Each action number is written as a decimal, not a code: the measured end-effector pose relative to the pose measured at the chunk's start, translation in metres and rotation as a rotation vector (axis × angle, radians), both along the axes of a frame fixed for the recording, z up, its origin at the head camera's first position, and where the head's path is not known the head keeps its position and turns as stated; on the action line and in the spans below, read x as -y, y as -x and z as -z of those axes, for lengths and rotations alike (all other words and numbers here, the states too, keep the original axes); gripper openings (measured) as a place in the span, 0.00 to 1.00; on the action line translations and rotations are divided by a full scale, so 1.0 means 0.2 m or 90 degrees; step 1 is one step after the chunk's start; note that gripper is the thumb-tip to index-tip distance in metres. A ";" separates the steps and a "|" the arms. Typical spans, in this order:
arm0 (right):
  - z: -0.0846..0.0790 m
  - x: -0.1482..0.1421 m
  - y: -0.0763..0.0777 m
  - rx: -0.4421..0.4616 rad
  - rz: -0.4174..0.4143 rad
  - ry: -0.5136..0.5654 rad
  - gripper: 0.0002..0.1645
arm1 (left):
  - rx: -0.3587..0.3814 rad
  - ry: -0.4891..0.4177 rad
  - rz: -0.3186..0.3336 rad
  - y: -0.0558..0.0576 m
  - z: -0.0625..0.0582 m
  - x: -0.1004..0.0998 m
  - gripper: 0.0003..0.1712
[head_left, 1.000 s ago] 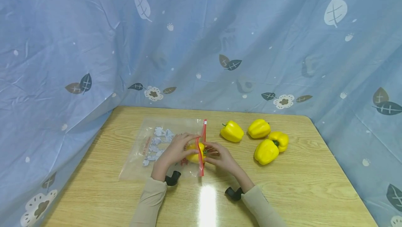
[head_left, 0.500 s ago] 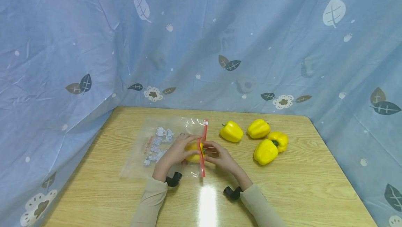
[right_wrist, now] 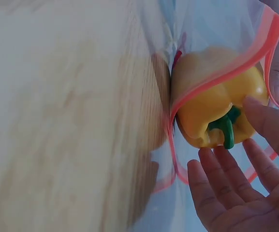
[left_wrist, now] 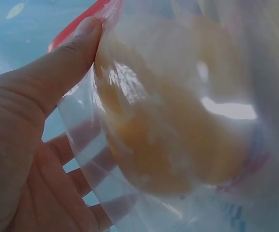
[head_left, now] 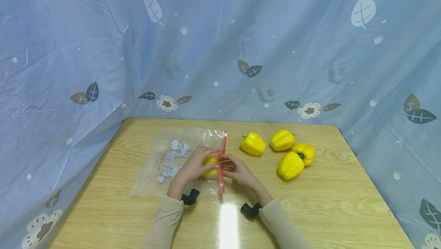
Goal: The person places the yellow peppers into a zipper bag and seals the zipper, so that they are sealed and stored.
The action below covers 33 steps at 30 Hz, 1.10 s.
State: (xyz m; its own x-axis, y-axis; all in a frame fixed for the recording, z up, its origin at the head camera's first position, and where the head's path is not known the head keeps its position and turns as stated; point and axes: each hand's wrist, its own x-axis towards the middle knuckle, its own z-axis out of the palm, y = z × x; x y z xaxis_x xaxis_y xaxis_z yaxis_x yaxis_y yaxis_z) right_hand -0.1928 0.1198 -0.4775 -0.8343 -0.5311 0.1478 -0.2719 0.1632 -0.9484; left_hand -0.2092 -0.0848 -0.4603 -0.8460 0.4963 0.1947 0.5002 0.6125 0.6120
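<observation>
A clear zip bag (head_left: 148, 180) with a red zip edge lies flat, its mouth facing right. Inside the mouth sits a yellow bell pepper (right_wrist: 212, 104), its green stem pointing out. My left hand (head_left: 194, 165) holds the bag by its mouth; in the left wrist view, the thumb (left_wrist: 76, 46) lies at the red edge and the other fingers show through the plastic. At the opening, my right hand (head_left: 241, 170) touches the pepper's stem end with nearly straight fingers (right_wrist: 226, 181), the thumb against its side.
Several more yellow bell peppers (head_left: 253, 144) lie on the wooden table (head_left: 327, 210) right of the bag, two of them touching. A blue patterned curtain (head_left: 213, 50) hangs behind and beside the table. Black wrist mounts (head_left: 250, 210) sit low beside both wrists.
The pepper has moved left, deeper into the bag, and the right hand has followed it to the red edge. The left hand has stayed nearly still.
</observation>
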 end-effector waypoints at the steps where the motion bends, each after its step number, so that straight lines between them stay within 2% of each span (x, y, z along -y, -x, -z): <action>1: 0.00 0.00 0.00 -0.001 0.000 0.001 0.30 | -0.002 -0.002 0.000 0.00 0.00 0.00 0.32; 5: -0.01 0.02 0.00 -0.015 0.002 -0.006 0.29 | -0.008 -0.009 -0.003 0.00 0.00 0.00 0.32; 12: -0.03 0.01 0.00 -0.025 0.007 -0.036 0.27 | -0.007 -0.017 -0.031 -0.01 0.01 -0.01 0.32; 19: -0.03 -0.03 0.01 -0.017 -0.006 -0.026 0.25 | -0.004 -0.048 -0.047 -0.01 0.02 -0.05 0.31; 25: -0.04 -0.07 0.01 -0.029 0.022 -0.055 0.20 | -0.014 -0.024 -0.058 -0.01 0.03 -0.07 0.32; 26: -0.03 -0.08 0.02 -0.028 0.031 -0.058 0.20 | -0.016 -0.020 -0.058 -0.01 0.03 -0.07 0.33; 29: -0.05 -0.11 0.03 -0.021 0.030 -0.067 0.22 | -0.019 -0.013 -0.059 0.00 0.03 -0.07 0.33; 33: -0.03 -0.18 0.06 -0.033 0.035 -0.055 0.22 | -0.022 -0.005 -0.060 0.00 0.03 -0.07 0.33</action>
